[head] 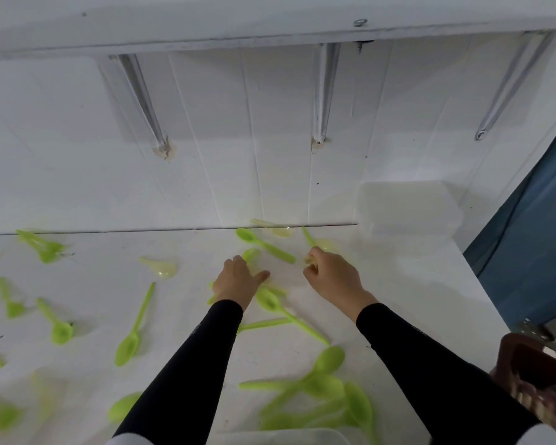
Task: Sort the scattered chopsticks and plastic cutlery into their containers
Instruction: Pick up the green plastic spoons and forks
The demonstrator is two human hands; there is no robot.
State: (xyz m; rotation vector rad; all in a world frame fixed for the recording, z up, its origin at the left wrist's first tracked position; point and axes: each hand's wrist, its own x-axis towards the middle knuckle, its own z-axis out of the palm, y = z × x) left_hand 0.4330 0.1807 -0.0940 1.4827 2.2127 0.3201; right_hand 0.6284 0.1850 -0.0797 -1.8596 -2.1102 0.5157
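Several bright green plastic spoons and forks lie scattered over a white table point(382, 284). Pale yellow translucent soup spoons lie among them, one at the left point(161, 267) and one by the wall point(278, 229). My left hand point(239, 279) reaches down onto a green fork point(250, 254), its fingers curled over the fork. My right hand point(329, 273) pinches a pale yellow spoon point(309, 259) just above the table. A green spoon point(263, 245) lies between the two hands. A heap of green spoons point(328, 393) sits near the front.
A translucent plastic container point(408, 210) stands at the back right against the white wall. A clear container rim point(302, 436) shows at the bottom edge. A dark brown basket point(540, 370) sits at the right, off the table's edge.
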